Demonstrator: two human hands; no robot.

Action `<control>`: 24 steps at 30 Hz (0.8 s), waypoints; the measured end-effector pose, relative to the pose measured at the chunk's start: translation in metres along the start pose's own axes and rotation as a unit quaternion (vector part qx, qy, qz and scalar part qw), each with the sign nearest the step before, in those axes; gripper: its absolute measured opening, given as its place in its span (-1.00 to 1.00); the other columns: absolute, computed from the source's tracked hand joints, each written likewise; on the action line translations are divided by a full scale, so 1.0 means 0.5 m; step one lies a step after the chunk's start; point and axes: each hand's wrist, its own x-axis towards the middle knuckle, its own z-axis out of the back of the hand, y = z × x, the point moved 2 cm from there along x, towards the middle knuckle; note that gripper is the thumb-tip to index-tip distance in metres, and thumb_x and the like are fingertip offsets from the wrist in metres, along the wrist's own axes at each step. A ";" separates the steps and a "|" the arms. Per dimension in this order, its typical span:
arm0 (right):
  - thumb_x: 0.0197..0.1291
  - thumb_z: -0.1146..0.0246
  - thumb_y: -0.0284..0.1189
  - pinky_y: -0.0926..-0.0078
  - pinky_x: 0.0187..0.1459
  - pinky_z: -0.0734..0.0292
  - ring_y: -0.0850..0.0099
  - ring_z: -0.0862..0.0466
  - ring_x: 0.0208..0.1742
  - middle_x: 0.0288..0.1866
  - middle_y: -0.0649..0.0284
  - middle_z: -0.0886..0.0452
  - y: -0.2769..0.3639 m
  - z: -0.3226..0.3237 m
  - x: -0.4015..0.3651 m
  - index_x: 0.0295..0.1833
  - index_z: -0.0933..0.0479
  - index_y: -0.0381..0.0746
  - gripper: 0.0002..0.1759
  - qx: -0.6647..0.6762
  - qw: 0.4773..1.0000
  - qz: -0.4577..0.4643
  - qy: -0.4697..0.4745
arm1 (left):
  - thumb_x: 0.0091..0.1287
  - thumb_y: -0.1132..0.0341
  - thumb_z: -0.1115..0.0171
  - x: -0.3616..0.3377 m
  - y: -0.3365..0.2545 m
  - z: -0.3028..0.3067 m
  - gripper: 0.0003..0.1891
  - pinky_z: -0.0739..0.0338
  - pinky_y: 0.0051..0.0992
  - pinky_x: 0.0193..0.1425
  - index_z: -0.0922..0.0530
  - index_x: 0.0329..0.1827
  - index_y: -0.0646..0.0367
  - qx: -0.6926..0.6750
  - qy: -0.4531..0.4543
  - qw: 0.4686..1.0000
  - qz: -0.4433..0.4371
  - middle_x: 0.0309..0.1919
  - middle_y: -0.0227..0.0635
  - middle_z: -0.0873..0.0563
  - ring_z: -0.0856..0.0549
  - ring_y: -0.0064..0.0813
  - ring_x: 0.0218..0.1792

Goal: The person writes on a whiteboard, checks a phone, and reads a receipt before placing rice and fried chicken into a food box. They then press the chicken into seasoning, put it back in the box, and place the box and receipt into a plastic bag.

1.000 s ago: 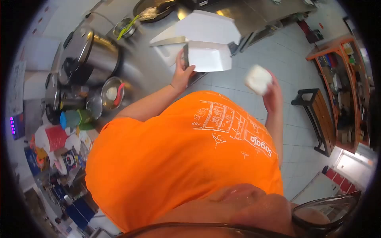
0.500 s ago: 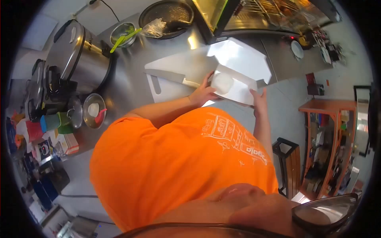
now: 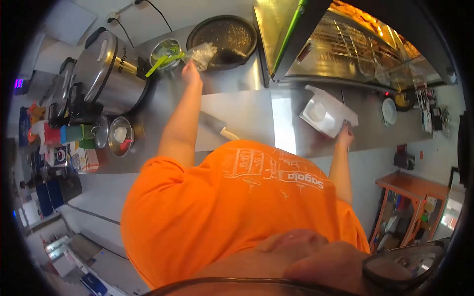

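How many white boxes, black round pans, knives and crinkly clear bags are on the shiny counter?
White box: 1
Black round pan: 1
Knife: 1
Clear bag: 1
Total: 4

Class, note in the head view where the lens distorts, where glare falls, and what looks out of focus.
Head view: fisheye bends the counter edges and leaves a black rim; glare whitens the steel beside the box; the display case glows warm; the glasses at the bottom are blurred.
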 end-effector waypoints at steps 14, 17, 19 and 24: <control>0.31 0.04 -0.71 0.49 0.06 -0.57 0.44 -0.66 -0.06 -0.08 0.19 -0.65 0.338 0.000 -0.157 0.01 -0.54 -0.40 -0.72 0.183 0.706 0.126 0.672 | 0.17 0.65 -0.20 -0.939 -0.190 -0.291 -0.82 -0.57 -0.50 -0.01 -0.60 -0.21 0.23 0.147 0.290 0.892 -0.315 -0.17 -0.23 -0.66 -0.68 -0.37 -0.16; 0.31 0.03 -0.70 0.51 0.03 -0.57 0.45 -0.67 -0.08 -0.12 0.18 -0.65 0.333 0.033 -0.109 -0.04 -0.56 -0.41 -0.74 0.323 0.702 0.112 0.625 | 0.19 0.63 -0.15 -0.990 -0.181 -0.345 -0.84 -0.55 -0.48 -0.06 -0.59 -0.20 0.26 0.084 0.342 0.903 -0.246 -0.20 -0.20 -0.64 -0.65 -0.38 -0.18; 0.35 0.04 -0.64 0.55 -0.02 -0.56 0.45 -0.66 -0.10 -0.10 0.19 -0.65 0.309 0.032 -0.077 -0.01 -0.57 -0.37 -0.73 0.282 0.687 0.081 0.665 | 0.18 0.63 -0.15 -1.018 -0.168 -0.368 -0.82 -0.56 -0.45 -0.02 -0.58 -0.19 0.26 0.065 0.379 0.899 -0.210 -0.18 -0.19 -0.63 -0.65 -0.34 -0.15; 0.51 0.04 -0.20 0.44 0.10 -0.49 0.39 -0.59 0.02 0.07 0.13 -0.59 0.301 0.047 -0.007 0.24 -0.44 -0.28 -0.57 0.342 0.554 -0.179 0.738 | 0.17 0.59 -0.22 -1.082 -0.213 -0.442 -0.78 -0.55 -0.38 0.02 -0.58 -0.13 0.18 0.141 0.531 0.751 -0.367 -0.11 -0.19 -0.62 -0.63 -0.21 -0.11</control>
